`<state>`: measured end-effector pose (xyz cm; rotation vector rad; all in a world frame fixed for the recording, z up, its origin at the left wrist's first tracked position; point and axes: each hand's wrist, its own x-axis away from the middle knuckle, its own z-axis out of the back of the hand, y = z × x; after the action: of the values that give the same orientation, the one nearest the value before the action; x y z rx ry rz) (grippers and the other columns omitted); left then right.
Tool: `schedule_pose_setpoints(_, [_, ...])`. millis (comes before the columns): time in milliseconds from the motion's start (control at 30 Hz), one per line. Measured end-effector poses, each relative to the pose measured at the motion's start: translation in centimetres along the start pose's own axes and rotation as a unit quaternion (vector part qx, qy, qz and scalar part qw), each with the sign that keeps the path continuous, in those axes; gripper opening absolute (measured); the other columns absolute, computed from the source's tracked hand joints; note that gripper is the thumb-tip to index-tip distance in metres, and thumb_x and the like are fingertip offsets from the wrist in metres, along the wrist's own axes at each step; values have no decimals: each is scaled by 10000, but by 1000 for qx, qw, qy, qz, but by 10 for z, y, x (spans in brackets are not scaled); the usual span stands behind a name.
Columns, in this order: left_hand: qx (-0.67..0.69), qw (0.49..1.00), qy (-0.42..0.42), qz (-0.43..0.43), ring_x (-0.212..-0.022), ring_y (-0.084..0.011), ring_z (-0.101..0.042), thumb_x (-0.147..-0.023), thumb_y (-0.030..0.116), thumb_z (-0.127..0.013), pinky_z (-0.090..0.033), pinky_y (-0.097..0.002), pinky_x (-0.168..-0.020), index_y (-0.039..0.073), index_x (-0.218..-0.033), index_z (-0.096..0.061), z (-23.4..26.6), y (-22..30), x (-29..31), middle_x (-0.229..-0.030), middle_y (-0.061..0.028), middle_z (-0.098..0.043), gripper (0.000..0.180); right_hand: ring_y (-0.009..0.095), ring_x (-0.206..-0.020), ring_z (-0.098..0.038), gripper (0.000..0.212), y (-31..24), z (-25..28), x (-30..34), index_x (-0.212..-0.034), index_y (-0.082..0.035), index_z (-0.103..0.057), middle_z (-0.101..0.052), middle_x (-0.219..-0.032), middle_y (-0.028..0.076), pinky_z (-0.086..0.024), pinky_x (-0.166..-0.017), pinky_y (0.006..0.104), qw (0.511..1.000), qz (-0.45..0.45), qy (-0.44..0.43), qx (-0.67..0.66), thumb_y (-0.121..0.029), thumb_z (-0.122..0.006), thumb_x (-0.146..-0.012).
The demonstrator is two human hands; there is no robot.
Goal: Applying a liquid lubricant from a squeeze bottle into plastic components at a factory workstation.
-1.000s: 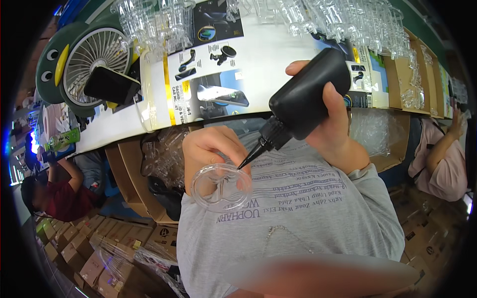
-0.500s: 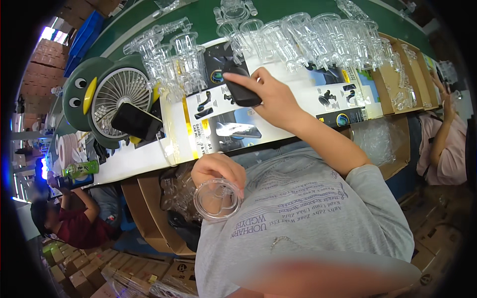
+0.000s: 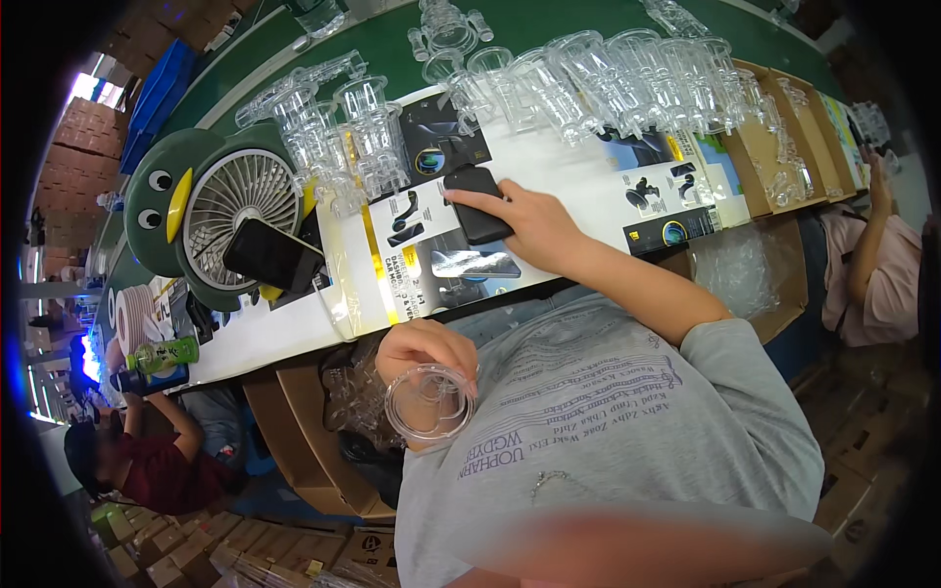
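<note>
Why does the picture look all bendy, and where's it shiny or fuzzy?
In the head view, the fisheye lens bends the green tabletop and leaves dark corners; also in the head view, glare brightens the printed sheet, the clear piece in the left hand catches highlights, and a blurred patch sits at the bottom.

Black bottle (image 3: 480, 228) partly hidden under the right hand (image 3: 537, 223) — its nozzle hard to discern against the dark print (image 3: 436, 125)

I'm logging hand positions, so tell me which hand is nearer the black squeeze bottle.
Right: the right hand touches the black squeeze bottle. The left hand is apart from it, lower in the picture, holding a clear flanged piece.
</note>
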<state>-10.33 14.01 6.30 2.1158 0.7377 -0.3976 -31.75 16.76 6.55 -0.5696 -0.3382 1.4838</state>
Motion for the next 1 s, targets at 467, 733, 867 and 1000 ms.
schedule_pose_setpoints(467, [-41, 998, 50, 5, -526, -256, -572, -817, 353, -606, -433, -310, -462, -89, -771, -603, -12, 3, 1, -661, -223, -607, 444, 171, -1096, -455, 441, 7, -5, 12, -1209, -96, -497, -432, -1183, 88, -420, -861, 270, 852, 37, -52, -520, -21, -585, -784])
schedule_pose_setpoints(733, [-34, 985, 168, -33, -516, -253, -537, -814, 244, -623, -389, -317, -450, -61, -790, -550, -20, 1, -2, -650, -201, -576, 314, 225, -868, -578, 302, 31, 12, 31, -965, -179, -667, -510, -1032, 90, -494, -733, 310, 971, 75, 179, -142, 2, -627, -727])
schedule_pose_setpoints(867, [-2, 986, 156, -59, -613, -250, -525, -801, 248, -634, -400, -337, -530, -28, -903, -519, 0, -1, 3, -766, -179, -561, 316, 251, -870, -591, 299, 58, 32, 84, -916, -182, -690, -526, -1042, 119, -500, -728, 332, 972, 62, 223, -38, 14, -637, -696])
schedule_pose_setpoints(1000, [-4, 988, 151, -33, -686, -228, -515, -810, 264, -633, -405, -336, -594, 28, -939, -481, 2, -5, -20, -814, -145, -553, 309, 283, -846, -594, 305, 100, 50, 131, -892, -159, -697, -541, -998, 150, -488, -728, 326, 930, -26, 353, 101, 48, -610, -685])
